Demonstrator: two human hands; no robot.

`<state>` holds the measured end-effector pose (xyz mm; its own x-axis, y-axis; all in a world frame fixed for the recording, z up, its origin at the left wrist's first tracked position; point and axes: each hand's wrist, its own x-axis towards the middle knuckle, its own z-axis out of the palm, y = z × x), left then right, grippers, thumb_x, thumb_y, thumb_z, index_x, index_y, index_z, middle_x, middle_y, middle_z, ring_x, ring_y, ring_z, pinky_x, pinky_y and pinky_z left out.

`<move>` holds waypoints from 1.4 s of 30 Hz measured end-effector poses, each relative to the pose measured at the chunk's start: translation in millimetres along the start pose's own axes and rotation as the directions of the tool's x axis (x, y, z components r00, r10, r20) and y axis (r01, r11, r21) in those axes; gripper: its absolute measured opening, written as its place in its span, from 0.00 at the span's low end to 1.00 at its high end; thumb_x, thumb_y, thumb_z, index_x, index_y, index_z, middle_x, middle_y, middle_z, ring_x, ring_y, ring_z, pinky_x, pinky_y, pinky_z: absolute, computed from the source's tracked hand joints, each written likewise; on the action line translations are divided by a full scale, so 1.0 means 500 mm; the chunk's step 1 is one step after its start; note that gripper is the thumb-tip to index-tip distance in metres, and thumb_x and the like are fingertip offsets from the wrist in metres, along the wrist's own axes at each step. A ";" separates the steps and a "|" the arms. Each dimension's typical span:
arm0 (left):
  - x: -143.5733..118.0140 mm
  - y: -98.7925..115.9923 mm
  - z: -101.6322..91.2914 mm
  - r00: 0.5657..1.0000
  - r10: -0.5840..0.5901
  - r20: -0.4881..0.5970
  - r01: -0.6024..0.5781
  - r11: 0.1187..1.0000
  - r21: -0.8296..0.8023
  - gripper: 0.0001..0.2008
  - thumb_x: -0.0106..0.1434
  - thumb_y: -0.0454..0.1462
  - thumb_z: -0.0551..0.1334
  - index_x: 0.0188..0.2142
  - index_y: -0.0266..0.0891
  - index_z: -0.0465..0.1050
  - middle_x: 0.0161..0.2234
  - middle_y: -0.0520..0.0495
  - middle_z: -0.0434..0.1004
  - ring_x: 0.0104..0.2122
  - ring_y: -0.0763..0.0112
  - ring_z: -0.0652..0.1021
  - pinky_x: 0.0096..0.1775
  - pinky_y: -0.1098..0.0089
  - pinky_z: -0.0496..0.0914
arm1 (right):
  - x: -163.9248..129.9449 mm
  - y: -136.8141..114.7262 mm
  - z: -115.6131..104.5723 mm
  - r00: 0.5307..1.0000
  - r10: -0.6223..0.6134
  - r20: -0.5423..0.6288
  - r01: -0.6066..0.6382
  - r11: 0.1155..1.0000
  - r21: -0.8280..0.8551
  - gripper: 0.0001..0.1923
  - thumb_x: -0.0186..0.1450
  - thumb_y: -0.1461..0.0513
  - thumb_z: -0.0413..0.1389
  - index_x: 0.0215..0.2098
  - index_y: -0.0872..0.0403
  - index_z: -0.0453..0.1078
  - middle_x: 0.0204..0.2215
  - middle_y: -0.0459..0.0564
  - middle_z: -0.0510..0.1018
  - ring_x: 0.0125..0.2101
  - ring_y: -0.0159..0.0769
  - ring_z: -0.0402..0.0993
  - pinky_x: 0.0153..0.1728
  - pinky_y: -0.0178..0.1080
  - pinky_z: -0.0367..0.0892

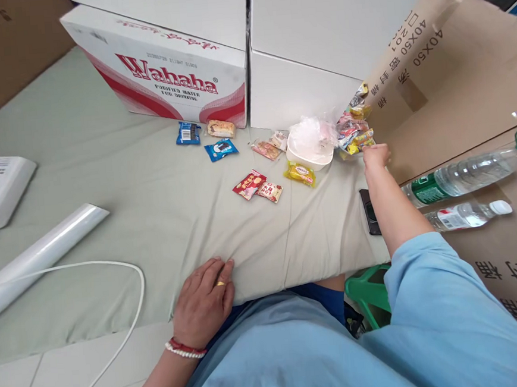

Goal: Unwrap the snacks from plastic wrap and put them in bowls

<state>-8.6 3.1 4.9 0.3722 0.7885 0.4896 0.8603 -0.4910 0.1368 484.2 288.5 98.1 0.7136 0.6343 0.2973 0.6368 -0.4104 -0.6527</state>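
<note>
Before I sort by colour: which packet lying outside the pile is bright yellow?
The yellow packet in front of the white container; the other loose packets are blue, red, pale or clear.

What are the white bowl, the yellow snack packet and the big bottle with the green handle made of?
The white bowl looks like smooth plastic, going by its even, rounded wall, but I can't be certain. The yellow snack packet seems to be shiny plastic film: it's wrinkly and catches the light. The big bottle is probably clear, glossy plastic, since it's see-through with bright glints.
</note>
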 end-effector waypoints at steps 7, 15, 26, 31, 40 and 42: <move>0.004 0.005 -0.001 1.000 -0.010 -0.002 0.010 1.000 0.011 0.18 0.66 0.30 0.63 0.55 0.38 0.71 0.47 0.40 0.80 0.50 0.53 0.80 0.51 0.57 0.73 | -0.029 -0.121 0.020 0.779 -0.614 0.125 0.627 0.764 -0.152 0.22 0.62 0.69 0.54 0.55 0.53 0.66 0.54 0.57 0.71 0.58 0.49 0.64 0.63 0.54 0.58; 0.003 0.007 -0.002 1.000 -0.017 0.017 0.016 1.000 0.013 0.18 0.66 0.30 0.63 0.55 0.38 0.71 0.47 0.40 0.80 0.50 0.53 0.79 0.51 0.57 0.73 | 0.041 -0.264 0.051 0.436 -0.695 0.572 0.900 0.357 -0.252 0.39 0.64 0.70 0.57 0.72 0.53 0.55 0.68 0.59 0.63 0.64 0.55 0.56 0.62 0.58 0.54; 0.003 0.011 0.000 0.999 -0.038 -0.013 0.037 0.999 -0.013 0.17 0.66 0.30 0.63 0.55 0.37 0.73 0.47 0.39 0.81 0.51 0.54 0.80 0.53 0.56 0.73 | 0.020 -0.203 0.103 0.462 -0.562 0.686 0.884 0.355 -0.304 0.16 0.70 0.56 0.51 0.45 0.57 0.76 0.44 0.63 0.76 0.56 0.60 0.64 0.58 0.62 0.59; 0.003 0.010 -0.001 0.999 -0.036 -0.007 0.036 0.999 -0.012 0.18 0.65 0.30 0.63 0.55 0.36 0.73 0.47 0.39 0.81 0.51 0.53 0.80 0.52 0.56 0.73 | -0.035 -0.130 0.075 0.396 -0.545 0.739 0.897 0.401 -0.184 0.20 0.63 0.59 0.57 0.51 0.57 0.70 0.54 0.65 0.70 0.54 0.57 0.65 0.59 0.54 0.63; 0.005 0.009 -0.002 1.000 -0.020 -0.012 0.020 1.000 0.018 0.20 0.64 0.30 0.63 0.56 0.38 0.73 0.47 0.39 0.81 0.50 0.53 0.81 0.51 0.56 0.74 | -0.069 -0.154 0.077 0.561 -0.485 0.671 0.817 0.455 -0.354 0.23 0.61 0.60 0.62 0.53 0.54 0.66 0.57 0.62 0.67 0.55 0.55 0.60 0.56 0.54 0.64; 0.004 0.010 -0.001 0.999 -0.032 -0.018 0.032 0.999 0.009 0.21 0.64 0.30 0.63 0.56 0.40 0.73 0.47 0.40 0.81 0.50 0.54 0.81 0.51 0.57 0.74 | -0.069 -0.157 0.074 0.570 -0.497 0.654 0.813 0.457 -0.362 0.18 0.64 0.63 0.57 0.53 0.55 0.67 0.57 0.64 0.68 0.56 0.56 0.60 0.57 0.56 0.63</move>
<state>-4.1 1.8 7.1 0.3378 0.7970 0.5007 0.8749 -0.4620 0.1452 398.8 322.8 113.2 -0.1004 0.9942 0.0378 0.9764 0.0912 0.1957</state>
